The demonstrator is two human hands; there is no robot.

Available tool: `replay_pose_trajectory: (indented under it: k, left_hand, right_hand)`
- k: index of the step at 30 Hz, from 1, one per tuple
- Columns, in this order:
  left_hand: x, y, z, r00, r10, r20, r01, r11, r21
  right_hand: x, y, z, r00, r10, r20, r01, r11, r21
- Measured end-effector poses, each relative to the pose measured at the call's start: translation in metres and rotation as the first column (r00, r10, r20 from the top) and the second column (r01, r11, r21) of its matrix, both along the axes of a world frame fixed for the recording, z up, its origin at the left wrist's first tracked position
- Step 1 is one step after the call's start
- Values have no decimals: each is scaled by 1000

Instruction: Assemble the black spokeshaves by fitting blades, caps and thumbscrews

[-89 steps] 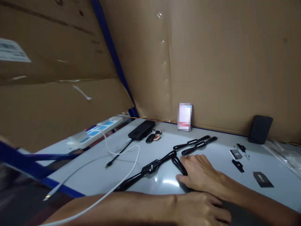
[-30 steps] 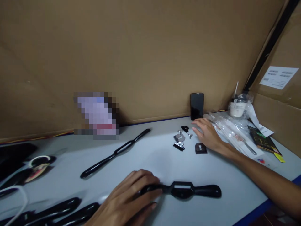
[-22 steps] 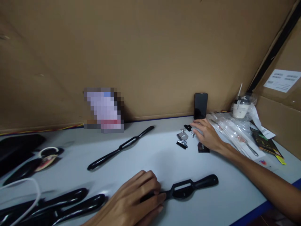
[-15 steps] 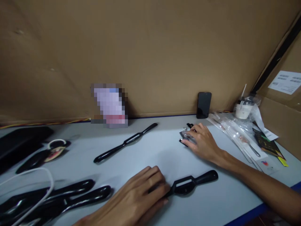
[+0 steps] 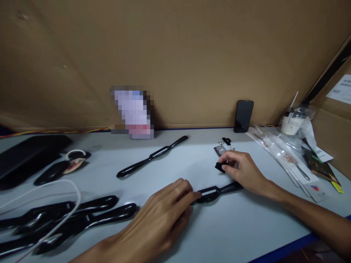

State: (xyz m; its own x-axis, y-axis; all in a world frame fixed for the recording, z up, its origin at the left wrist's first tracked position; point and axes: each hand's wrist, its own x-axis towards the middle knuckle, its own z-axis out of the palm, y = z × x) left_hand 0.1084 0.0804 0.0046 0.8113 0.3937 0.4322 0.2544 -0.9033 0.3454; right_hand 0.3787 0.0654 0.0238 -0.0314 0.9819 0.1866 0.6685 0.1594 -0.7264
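Observation:
Near the front of the grey table, my left hand (image 5: pixel 172 212) is closed round the left handle of a black spokeshave body (image 5: pixel 210 195). Its slotted middle and right handle stick out from my fingers. My right hand (image 5: pixel 241 170) pinches a small black clamp piece (image 5: pixel 219 167) between thumb and fingertips, just above the table beyond that body. Behind these fingers lie a metal blade (image 5: pixel 220 150) with a keyhole slot, small silver screws (image 5: pixel 232 149) and another black clamp piece (image 5: pixel 226 141). Farther left lies a second spokeshave frame (image 5: pixel 153 156), untouched.
Several more black spokeshave bodies (image 5: pixel 90 215) lie at the left under a white cable (image 5: pixel 78 197). A black case (image 5: pixel 30 157) is behind them. Along the cardboard wall stand a phone (image 5: pixel 244 116) and a blurred-out item (image 5: pixel 134 115). Plastic packets (image 5: pixel 279 157) and a bagged cup (image 5: pixel 292 124) fill the right.
My right hand has drawn back toward me from the blade and screws, lifting one black clamp piece. My left hand still holds the spokeshave body. The view has shifted slightly.

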Motion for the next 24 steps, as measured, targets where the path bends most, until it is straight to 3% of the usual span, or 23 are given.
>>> replay_pose_trajectory:
  k: [5,11,14,18,21,24]
  left_hand:
    - [-5,4,-4,999,-20,-29,16,991,-136]
    - [-2,7,-2,994,113,-7,-113,981,-158]
    - [-1,7,-4,993,111,-39,-115,982,-147]
    - [-3,7,-2,992,76,-101,-91,984,-152]
    - [-6,8,-1,991,66,-117,-82,987,-140]
    - [-7,10,-1,991,63,-114,-78,989,-128]
  right_hand:
    - [-6,-1,0,979,-42,-200,4,983,-184]
    - [-1,1,-2,994,-5,-113,-6,996,-92]
    - [6,7,-2,998,-24,63,26,999,-20]
    - [32,23,6,934,-173,312,150,984,98]
    - [59,26,19,894,-186,408,183,982,47]
    - [76,17,33,883,-90,461,136,988,-68]
